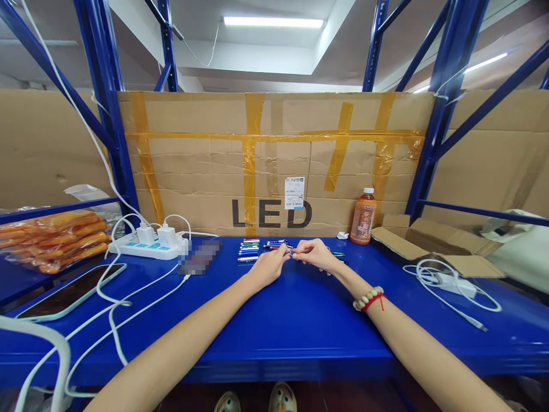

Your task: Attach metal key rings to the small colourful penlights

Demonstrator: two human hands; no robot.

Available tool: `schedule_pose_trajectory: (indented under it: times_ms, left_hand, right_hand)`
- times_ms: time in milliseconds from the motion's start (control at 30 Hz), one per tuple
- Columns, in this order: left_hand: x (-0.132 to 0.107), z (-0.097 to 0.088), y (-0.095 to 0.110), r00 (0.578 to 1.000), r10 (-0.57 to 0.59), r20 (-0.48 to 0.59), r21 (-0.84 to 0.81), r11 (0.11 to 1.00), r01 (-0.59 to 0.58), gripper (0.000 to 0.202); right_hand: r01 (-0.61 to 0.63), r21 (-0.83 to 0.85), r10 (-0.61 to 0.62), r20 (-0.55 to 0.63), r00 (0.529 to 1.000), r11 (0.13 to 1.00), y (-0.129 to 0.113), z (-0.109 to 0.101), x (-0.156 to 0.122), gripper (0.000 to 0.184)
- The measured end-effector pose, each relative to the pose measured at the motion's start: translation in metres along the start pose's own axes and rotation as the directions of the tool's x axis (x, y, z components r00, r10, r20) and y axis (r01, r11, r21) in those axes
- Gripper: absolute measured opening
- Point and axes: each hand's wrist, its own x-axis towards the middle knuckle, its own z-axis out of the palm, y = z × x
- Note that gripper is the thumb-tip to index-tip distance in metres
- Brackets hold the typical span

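My left hand [269, 266] and my right hand [315, 254] meet above the middle of the blue table, fingers pinched together. Between the fingertips is a small blue-and-silver piece [291, 253], mostly covered, so its kind does not show clearly. To the left of my left hand, several pens [249, 250] in different colours lie side by side in a column. Behind the hands lie more pens [274, 244], partly hidden by the fingers. Some thin dark and green items [339, 254] show just beyond my right wrist, half covered by it.
On the left are a white power strip [150, 246] with chargers and cables, a phone [71, 292], and bagged orange items [55, 234]. An orange drink bottle [363, 216], an open cardboard box [433, 243] and a coiled white cable [454, 286] stand right. Cardboard [206, 166] walls the back.
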Motion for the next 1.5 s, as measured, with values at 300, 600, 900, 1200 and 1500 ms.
schedule_pose_trajectory:
  times_ms: [300,600,900,1200,1500]
  left_hand:
    - [0.001,-0.001,0.001,0.999,-0.005,-0.054,-0.052,0.999,0.002,0.012]
    - [0.002,-0.003,0.004,0.992,-0.121,-0.039,-0.071,0.991,0.118,0.021]
    - [0.004,-0.003,0.004,0.972,-0.236,-0.021,-0.070,0.970,0.234,0.026]
    - [0.003,-0.005,0.007,0.985,-0.171,0.017,-0.137,0.976,0.171,0.036]
    - [0.005,0.000,0.008,0.983,-0.087,-0.163,-0.089,0.993,0.073,0.038]
  right_hand:
    - [-0.030,-0.050,0.027,-0.068,0.997,0.998,-0.010,0.007,-0.002,0.041]
    - [-0.069,-0.037,0.063,-0.127,0.990,0.997,-0.012,0.018,0.000,0.046]
    - [-0.008,0.091,0.024,-0.175,0.984,0.996,-0.007,0.035,0.003,0.044]
    - [0.008,0.208,0.068,-0.354,0.933,0.978,-0.009,0.042,0.008,0.036]
    - [-0.107,0.302,0.210,-0.333,0.919,0.947,-0.011,0.034,0.006,0.029]
